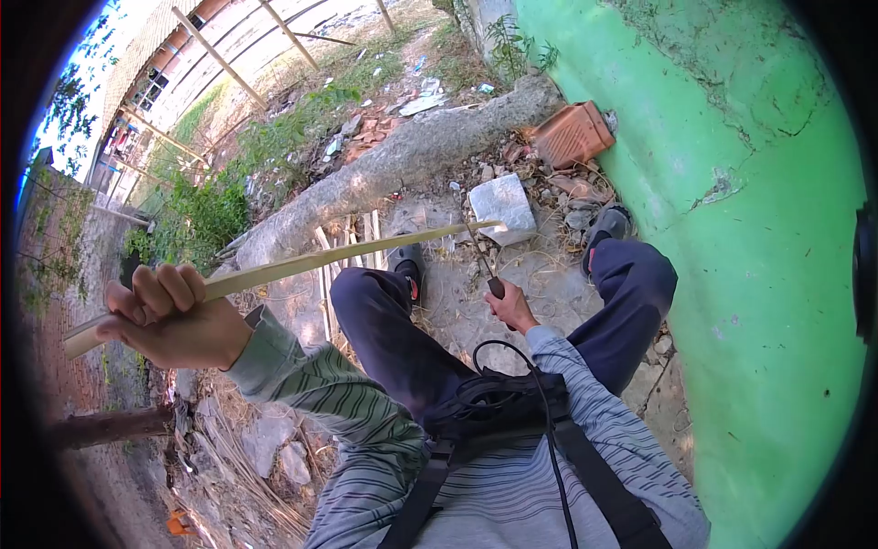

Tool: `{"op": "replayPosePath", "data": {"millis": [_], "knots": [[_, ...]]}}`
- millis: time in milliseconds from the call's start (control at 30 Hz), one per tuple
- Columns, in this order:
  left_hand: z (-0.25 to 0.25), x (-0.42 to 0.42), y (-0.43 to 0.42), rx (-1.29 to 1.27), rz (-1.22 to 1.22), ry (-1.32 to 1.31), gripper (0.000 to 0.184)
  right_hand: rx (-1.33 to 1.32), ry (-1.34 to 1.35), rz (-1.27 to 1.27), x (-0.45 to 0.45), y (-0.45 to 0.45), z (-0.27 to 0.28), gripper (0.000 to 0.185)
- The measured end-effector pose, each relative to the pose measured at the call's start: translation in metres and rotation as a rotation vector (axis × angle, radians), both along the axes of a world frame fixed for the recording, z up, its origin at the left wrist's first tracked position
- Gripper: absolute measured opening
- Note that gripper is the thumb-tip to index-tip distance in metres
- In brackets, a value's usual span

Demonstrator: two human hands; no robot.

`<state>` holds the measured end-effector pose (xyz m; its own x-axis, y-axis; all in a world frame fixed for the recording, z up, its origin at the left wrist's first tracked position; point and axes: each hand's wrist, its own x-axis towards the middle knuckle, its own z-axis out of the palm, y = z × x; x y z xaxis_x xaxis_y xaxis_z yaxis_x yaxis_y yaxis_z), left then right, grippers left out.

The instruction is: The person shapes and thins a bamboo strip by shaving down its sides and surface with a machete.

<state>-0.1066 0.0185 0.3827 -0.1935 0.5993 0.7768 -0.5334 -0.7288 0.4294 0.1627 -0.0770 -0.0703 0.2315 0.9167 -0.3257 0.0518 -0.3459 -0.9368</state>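
Note:
My left hand (165, 311) is closed around the near end of a long, pale bamboo strip (338, 256), raised at the left. The strip runs right and away from me, its far tip over a whitish stone block (503, 209) on the ground. In my right hand (513, 306), between my knees, is the dark handle of a thin-bladed knife (481, 254). Its blade points away from me and crosses the strip near the far tip; whether the edge is cutting in, I cannot tell.
A green wall (750, 274) stands close on my right, with an orange hollow brick (573, 135) at its foot. Beyond my feet lies a thick grey ridge (393, 156). More pale strips (326, 284) lie by my left leg. A black cable (549, 412) hangs across my front.

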Motion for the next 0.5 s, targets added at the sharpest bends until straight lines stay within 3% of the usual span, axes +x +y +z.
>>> {"op": "replayPosePath", "data": {"millis": [100,167,300,367,500], "knots": [[0.003,0.012,-0.007,-0.077,0.212,-0.034,0.047,0.040,-0.167,0.009,0.000,0.006,0.010,0.033],[0.005,0.020,-0.007,-0.121,0.396,-0.034,0.048,0.222,-0.275,0.057,-0.003,0.007,0.037,0.038],[0.007,0.027,-0.011,-0.099,0.443,-0.020,0.049,0.331,-0.170,0.144,-0.005,0.009,0.085,0.039],[0.006,0.026,-0.015,-0.085,0.371,-0.008,0.049,0.163,-0.044,0.276,-0.001,0.007,0.090,0.043],[0.004,0.030,-0.023,-0.067,0.387,0.004,0.049,0.155,-0.160,0.265,0.000,0.003,0.076,0.040]]}}
